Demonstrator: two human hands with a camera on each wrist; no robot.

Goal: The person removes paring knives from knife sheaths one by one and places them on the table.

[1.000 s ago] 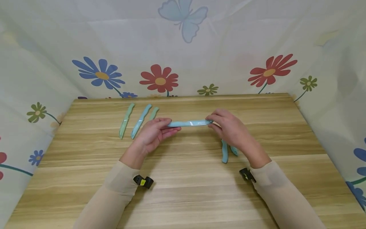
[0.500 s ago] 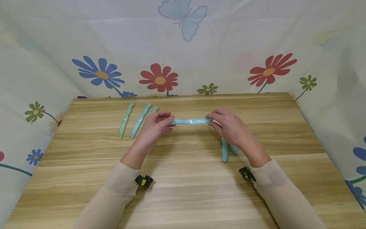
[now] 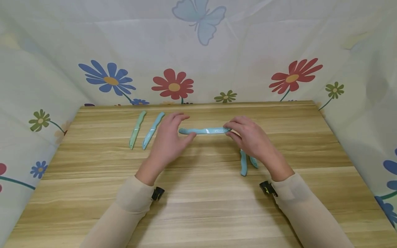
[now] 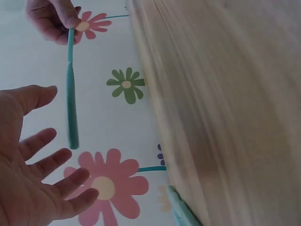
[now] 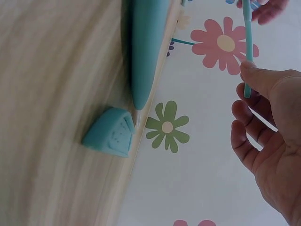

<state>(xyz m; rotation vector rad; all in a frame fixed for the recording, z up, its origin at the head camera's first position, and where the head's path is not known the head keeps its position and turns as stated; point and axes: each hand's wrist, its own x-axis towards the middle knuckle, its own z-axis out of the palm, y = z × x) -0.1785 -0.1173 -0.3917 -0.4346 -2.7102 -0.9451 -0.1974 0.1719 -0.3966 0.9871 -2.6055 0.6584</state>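
A light-blue knife in a matching sheath [image 3: 214, 131] is held level above the table. My right hand [image 3: 251, 137] pinches the sheath's tip between thumb and fingers. Around the handle end, my left hand [image 3: 170, 137] has its thumb and fingers spread; in the left wrist view a gap shows between that hand [image 4: 33, 160] and the knife handle [image 4: 71, 108]. Below the right hand lie a blue knife handle [image 3: 243, 165] and a blue sheath end [image 3: 254, 163], both partly covered in the head view. The right wrist view shows this handle [image 5: 146, 56] and sheath end [image 5: 110, 134] closer.
Left of the left hand, a green sheathed knife [image 3: 136, 131] and a blue sheathed knife [image 3: 153, 131] lie side by side on the wooden table [image 3: 198, 206]. A flower-printed curtain [image 3: 248, 75] stands behind the table's far edge.
My left hand has let go of the knife handle and spread its fingers, moving slightly up and covering the third, green knife. The right hand keeps its pinch, almost unmoved.
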